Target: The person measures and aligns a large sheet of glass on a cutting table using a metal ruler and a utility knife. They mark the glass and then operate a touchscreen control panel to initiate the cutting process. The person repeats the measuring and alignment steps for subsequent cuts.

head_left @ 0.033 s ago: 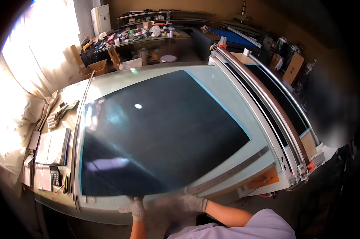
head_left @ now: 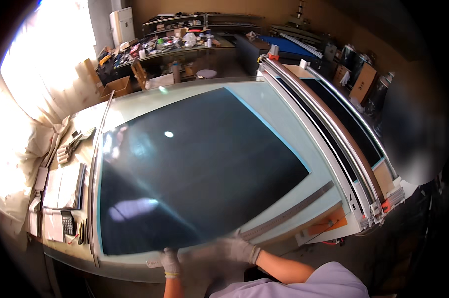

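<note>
A large black sheet [head_left: 199,169] with light blue edges lies on the pale glass-topped table [head_left: 279,114]. At its near edge, my gloved left hand [head_left: 170,264] is closed around a strip that looks like the left end of a long steel ruler [head_left: 289,212]. My gloved right hand [head_left: 240,250] rests farther right by the sheet's near edge, beside the ruler. Its fingers are smeared by motion, so their pose is unclear. The ruler's marked part runs from there toward the table's right side. Between the hands the strip is blurred.
A rail [head_left: 99,164] crosses the table's left side, beside an open book [head_left: 64,186], a calculator [head_left: 68,223] and scissors [head_left: 82,232]. Along the right runs a roller frame [head_left: 329,129]. Behind stand a cluttered bench [head_left: 160,47] and a round stool [head_left: 206,73].
The black sheet's near left edge has come closer to me and now covers two small pale pieces seen before. Both hands have shifted only slightly.
</note>
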`<control>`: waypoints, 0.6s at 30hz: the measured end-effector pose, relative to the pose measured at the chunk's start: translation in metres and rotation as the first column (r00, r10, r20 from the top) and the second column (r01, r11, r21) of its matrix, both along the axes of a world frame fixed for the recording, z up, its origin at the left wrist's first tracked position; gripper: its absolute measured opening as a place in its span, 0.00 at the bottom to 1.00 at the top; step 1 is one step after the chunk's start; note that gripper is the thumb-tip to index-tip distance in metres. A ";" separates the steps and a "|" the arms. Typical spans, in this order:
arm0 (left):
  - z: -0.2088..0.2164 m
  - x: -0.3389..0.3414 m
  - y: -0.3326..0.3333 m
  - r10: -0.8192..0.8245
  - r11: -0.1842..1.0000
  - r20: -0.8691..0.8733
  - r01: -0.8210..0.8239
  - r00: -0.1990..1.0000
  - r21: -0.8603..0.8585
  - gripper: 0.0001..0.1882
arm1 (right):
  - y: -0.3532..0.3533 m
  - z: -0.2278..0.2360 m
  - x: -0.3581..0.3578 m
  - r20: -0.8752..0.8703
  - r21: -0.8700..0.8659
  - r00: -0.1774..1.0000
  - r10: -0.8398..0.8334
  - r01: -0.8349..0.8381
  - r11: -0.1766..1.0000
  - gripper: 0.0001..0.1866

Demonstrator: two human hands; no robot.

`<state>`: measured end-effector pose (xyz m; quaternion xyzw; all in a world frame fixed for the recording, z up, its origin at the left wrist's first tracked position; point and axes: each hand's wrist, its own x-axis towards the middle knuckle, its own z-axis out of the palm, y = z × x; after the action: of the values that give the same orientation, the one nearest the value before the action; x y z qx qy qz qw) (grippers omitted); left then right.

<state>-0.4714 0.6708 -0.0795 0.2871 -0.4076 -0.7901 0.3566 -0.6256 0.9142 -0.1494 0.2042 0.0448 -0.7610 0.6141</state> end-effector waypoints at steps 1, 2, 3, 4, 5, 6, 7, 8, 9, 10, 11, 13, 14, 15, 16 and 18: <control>-0.003 0.007 -0.002 0.018 1.000 0.090 -0.018 0.996 -0.005 0.39 | 0.007 0.019 -0.021 -0.108 0.137 0.976 -0.187 0.201 0.970 0.25; -0.001 0.014 -0.003 0.030 1.000 0.180 -0.029 0.983 -0.008 0.38 | 0.018 0.037 -0.043 -0.237 0.252 0.905 -0.352 0.407 0.878 0.23; 0.002 0.020 -0.001 0.044 0.999 0.281 -0.041 0.959 -0.017 0.38 | 0.034 0.051 -0.062 -0.367 0.341 0.799 -0.476 0.591 0.731 0.22; -0.004 0.020 -0.003 0.090 0.996 0.313 -0.086 0.946 -0.026 0.35 | 0.056 0.048 -0.095 -0.460 0.341 0.717 -0.524 0.687 0.641 0.19; -0.013 0.017 -0.008 0.142 0.990 0.339 -0.137 0.930 -0.040 0.32 | 0.081 0.041 -0.127 -0.506 0.352 0.667 -0.547 0.739 0.574 0.17; -0.018 0.012 -0.008 0.195 0.981 0.367 -0.189 0.910 -0.054 0.29 | 0.105 0.033 -0.156 -0.556 0.428 0.627 -0.545 0.779 0.459 0.16; -0.008 0.004 -0.005 0.197 0.980 0.393 -0.194 0.898 -0.048 0.27 | 0.133 0.026 -0.179 -0.539 0.532 0.684 -0.492 0.729 0.431 0.22; 0.013 -0.005 -0.002 0.198 0.979 0.423 -0.197 0.884 -0.046 0.25 | 0.144 0.026 -0.184 -0.619 0.579 0.756 -0.213 0.622 0.527 0.26; 0.034 -0.008 0.001 0.199 0.978 0.456 -0.202 0.868 -0.043 0.22 | 0.153 0.030 -0.180 -0.654 0.645 0.752 0.086 0.494 0.583 0.30; 0.049 -0.005 -0.005 0.137 0.991 0.398 -0.121 0.907 -0.064 0.20 | 0.144 0.052 -0.160 -0.553 0.735 0.778 0.299 0.286 0.615 0.34; 0.045 0.000 -0.020 0.100 0.995 0.384 -0.104 0.918 -0.011 0.22 | 0.132 0.082 -0.135 -0.436 0.805 0.749 0.499 0.077 0.588 0.38; 0.060 -0.007 -0.027 0.095 0.994 0.318 -0.107 0.943 0.018 0.21 | 0.126 0.096 -0.096 -0.334 0.725 0.715 0.615 -0.222 0.652 0.44; 0.070 -0.017 -0.028 0.038 0.999 0.299 -0.039 0.953 -0.001 0.19 | 0.129 0.087 -0.088 -0.343 0.626 0.794 0.502 -0.205 0.752 0.41; 0.076 -0.015 -0.030 0.008 1.000 0.279 -0.002 0.960 -0.024 0.18 | 0.125 0.067 -0.096 -0.343 0.534 0.889 0.304 -0.082 0.842 0.39; 0.060 -0.013 -0.035 0.056 0.956 0.497 0.097 0.866 -0.277 0.19 | 0.123 0.040 -0.110 -0.320 0.456 0.947 0.000 0.154 0.877 0.37; 0.039 -0.010 -0.048 -0.009 0.944 0.566 0.193 0.825 -0.267 0.20 | 0.138 -0.011 -0.161 -0.297 0.437 0.845 -0.445 0.535 0.723 0.36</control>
<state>-0.4812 0.6232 -0.0410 0.4222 -0.6284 -0.6152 0.2202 -0.7870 1.0526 -0.1604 0.2956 0.2390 -0.8719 0.3088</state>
